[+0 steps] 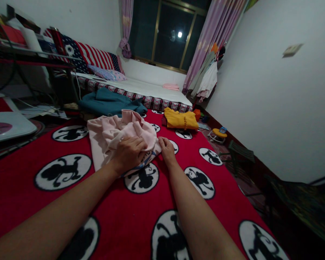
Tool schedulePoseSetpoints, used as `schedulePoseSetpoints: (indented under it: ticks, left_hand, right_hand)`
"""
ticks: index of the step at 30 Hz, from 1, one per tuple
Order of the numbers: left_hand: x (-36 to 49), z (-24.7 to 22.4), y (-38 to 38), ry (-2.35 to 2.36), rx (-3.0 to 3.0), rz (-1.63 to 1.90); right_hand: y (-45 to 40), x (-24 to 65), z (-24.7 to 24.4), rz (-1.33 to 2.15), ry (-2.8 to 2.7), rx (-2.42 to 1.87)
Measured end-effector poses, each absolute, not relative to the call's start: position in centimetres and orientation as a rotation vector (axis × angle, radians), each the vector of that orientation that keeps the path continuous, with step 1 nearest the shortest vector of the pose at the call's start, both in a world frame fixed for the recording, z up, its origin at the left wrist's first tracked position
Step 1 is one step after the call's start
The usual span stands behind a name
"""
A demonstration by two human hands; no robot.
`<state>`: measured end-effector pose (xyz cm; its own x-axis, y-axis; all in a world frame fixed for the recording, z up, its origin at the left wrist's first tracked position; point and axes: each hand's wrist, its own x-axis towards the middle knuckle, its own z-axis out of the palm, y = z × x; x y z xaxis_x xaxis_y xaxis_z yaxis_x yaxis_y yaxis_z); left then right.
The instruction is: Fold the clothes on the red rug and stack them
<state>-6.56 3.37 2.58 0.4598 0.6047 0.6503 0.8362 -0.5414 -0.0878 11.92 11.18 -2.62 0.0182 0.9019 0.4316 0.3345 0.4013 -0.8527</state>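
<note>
A pale pink garment (116, 131), bunched and wrinkled, lies on a red blanket (108, 202) with round black-and-white monkey patterns. Dark and blue print shows along its lower edge. My left hand (130, 153) has its fingers curled into the cloth near the middle. At the garment's right edge, my right hand (166, 148) pinches a corner of the fabric. Behind the pink cloth rests a teal garment (111, 102). A folded yellow garment (181, 118) lies farther right on the blanket.
A bed with a white sheet (146, 86) stands beneath the window. On the left is a cluttered table (29, 61). Along the right wall are a small yellow-seated stool (219, 133), a dark folding stool (241, 151) and a dark patterned chair (303, 202).
</note>
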Motion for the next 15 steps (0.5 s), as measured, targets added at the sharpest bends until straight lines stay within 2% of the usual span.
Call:
schedulePoseSetpoints:
  ticks: [15]
  left_hand:
    - [-6.68, 2.44, 3.61, -1.291, -2.293, -0.893]
  right_hand:
    - [10.24, 11.11, -2.04, 0.59, -1.732, -1.11]
